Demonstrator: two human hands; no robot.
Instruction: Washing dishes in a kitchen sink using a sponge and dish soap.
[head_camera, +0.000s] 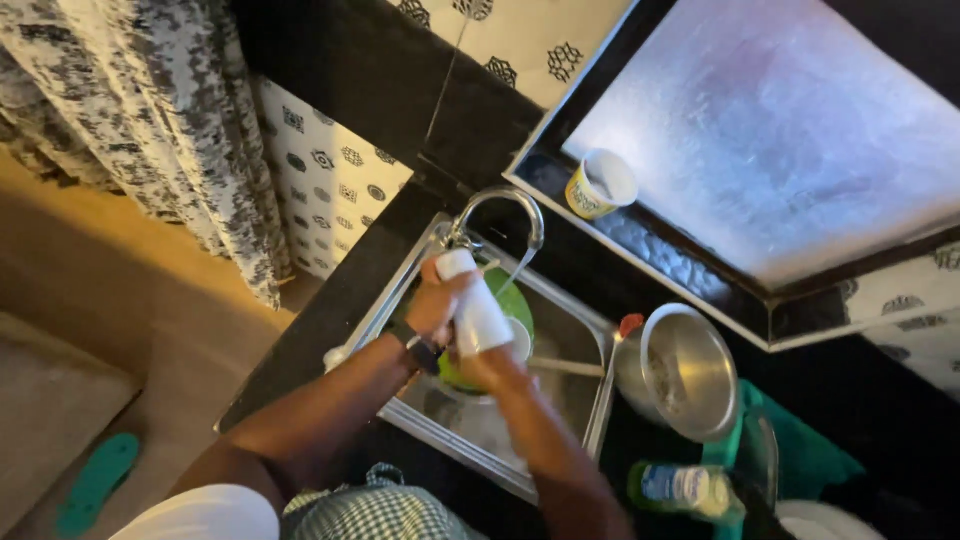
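1. Working over the steel sink (590, 400), set into the dark counter (300, 345) under the frosted window (790, 130).
2. Tap (500, 205) runs a thin stream just beside the bottle, for rinsing as I judge it.
3. Green bowl (515, 305) sits in the basin behind both hands.
4. White bottle (475, 300) is held tilted above the bowl.
5. My left hand (437, 300) wraps its upper part; my right hand (490, 368) grips the lower end, both closed on it.
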